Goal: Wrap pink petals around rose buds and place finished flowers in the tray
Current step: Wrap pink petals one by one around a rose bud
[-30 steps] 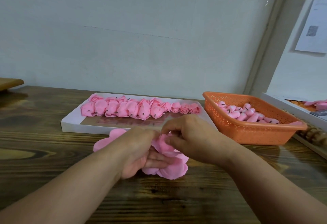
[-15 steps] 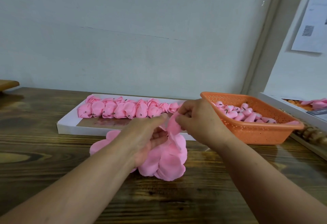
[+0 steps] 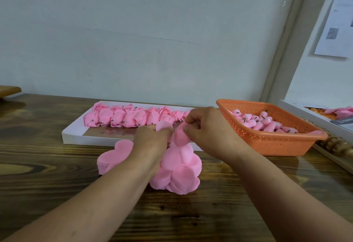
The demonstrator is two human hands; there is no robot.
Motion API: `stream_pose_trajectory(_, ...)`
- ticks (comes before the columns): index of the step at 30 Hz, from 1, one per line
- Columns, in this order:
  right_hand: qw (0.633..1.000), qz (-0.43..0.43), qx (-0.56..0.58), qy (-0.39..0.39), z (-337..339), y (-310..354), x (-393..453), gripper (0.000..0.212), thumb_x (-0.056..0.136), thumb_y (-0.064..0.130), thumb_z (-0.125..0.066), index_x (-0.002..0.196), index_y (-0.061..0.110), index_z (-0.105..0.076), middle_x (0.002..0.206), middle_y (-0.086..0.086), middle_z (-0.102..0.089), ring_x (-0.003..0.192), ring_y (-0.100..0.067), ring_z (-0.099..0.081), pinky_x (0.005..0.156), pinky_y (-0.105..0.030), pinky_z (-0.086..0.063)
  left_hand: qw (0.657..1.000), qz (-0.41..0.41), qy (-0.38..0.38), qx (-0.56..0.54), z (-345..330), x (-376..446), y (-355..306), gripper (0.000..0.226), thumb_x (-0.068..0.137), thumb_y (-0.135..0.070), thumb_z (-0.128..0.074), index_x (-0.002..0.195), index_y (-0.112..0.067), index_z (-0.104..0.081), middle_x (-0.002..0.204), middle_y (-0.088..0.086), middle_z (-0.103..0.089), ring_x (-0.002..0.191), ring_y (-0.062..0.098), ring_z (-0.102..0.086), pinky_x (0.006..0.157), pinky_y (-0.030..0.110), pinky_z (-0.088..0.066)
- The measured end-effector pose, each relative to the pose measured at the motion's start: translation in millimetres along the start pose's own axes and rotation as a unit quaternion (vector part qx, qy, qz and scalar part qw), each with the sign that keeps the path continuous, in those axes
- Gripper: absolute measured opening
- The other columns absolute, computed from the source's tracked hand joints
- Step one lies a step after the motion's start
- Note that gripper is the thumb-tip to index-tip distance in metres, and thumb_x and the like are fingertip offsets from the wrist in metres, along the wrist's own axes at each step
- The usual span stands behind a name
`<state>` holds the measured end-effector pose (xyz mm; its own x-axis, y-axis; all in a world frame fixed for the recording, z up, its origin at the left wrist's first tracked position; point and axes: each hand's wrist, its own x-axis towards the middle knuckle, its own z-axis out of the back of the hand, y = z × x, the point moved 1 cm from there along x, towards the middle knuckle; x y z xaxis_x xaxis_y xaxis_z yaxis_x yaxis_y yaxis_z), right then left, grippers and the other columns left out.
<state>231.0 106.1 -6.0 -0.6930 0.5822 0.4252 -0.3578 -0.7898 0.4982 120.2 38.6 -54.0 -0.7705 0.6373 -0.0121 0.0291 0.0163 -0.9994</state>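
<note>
A stack of pink petal sheets (image 3: 179, 169) is lifted off the wooden table in front of me. My left hand (image 3: 150, 140) grips the stack from the left, one petal poking up above its fingers. My right hand (image 3: 206, 129) pinches the upper edge of a petal at the top of the stack. A second pile of pink petals (image 3: 114, 155) lies flat to the left. Behind my hands a white tray (image 3: 74, 136) holds a row of finished pink flowers (image 3: 129, 116). The orange basket (image 3: 277, 144) at right holds several pink rose buds (image 3: 265, 122).
A white box (image 3: 313, 113) with more pink and orange pieces stands at the far right, with a wooden beaded item (image 3: 338, 146) in front of it. A wooden board (image 3: 9, 89) sits at the far left. The wall runs close behind the tray.
Both hands have risen from the table with the petal stack, which now hangs more upright. My right hand has shifted up and right, pulling one petal away from the top.
</note>
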Motion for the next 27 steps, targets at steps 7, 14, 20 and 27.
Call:
stream_pose_trajectory(7,0.997,0.029,-0.057,0.048,0.4,8.8,0.7,0.014,0.088,0.015,-0.056,0.085,0.021,-0.069,0.058,0.014,-0.041,0.057,-0.007,-0.041,0.055,-0.027,-0.032,0.995,-0.030,0.039,0.086,0.2,-1.9,-8.5,0.035,0.094,-0.032,-0.057,0.069,-0.011,-0.068,0.082,0.013,-0.073,0.073,0.026,-0.065,0.052,0.026,-0.043)
stream_pose_trajectory(14,0.997,0.017,-0.041,0.065,1.5,10.3,4.2,0.020,0.088,0.014,-0.059,0.073,0.027,-0.057,0.059,0.013,-0.045,0.055,-0.008,-0.044,0.057,-0.027,-0.036,0.986,-0.041,0.078,0.141,-3.8,-5.0,-14.2,0.042,0.099,-0.047,-0.036,0.075,-0.024,-0.062,0.089,0.008,-0.070,0.089,0.027,-0.066,0.083,0.037,-0.052)
stream_pose_trajectory(20,1.000,0.004,-0.002,0.030,2.2,9.7,6.4,0.012,0.085,0.008,-0.062,0.073,0.010,-0.063,0.063,0.003,-0.058,0.058,-0.016,-0.054,0.054,-0.033,-0.047,0.989,0.032,0.143,0.018,-1.9,-4.4,-13.1,0.067,0.091,-0.068,-0.029,0.093,-0.017,-0.072,0.105,0.013,-0.071,0.105,0.031,-0.063,0.098,0.049,-0.048)
stream_pose_trajectory(27,0.999,-0.013,0.046,0.019,3.3,8.6,7.0,0.018,0.083,0.003,-0.063,0.067,0.012,-0.060,0.057,0.002,-0.056,0.055,-0.015,-0.052,0.059,-0.034,-0.050,0.948,0.133,0.225,-0.181,1.3,-8.9,-12.8,0.028,0.094,-0.011,-0.040,0.090,0.001,-0.065,0.081,0.016,-0.064,0.075,0.023,-0.059,0.075,0.033,-0.049)
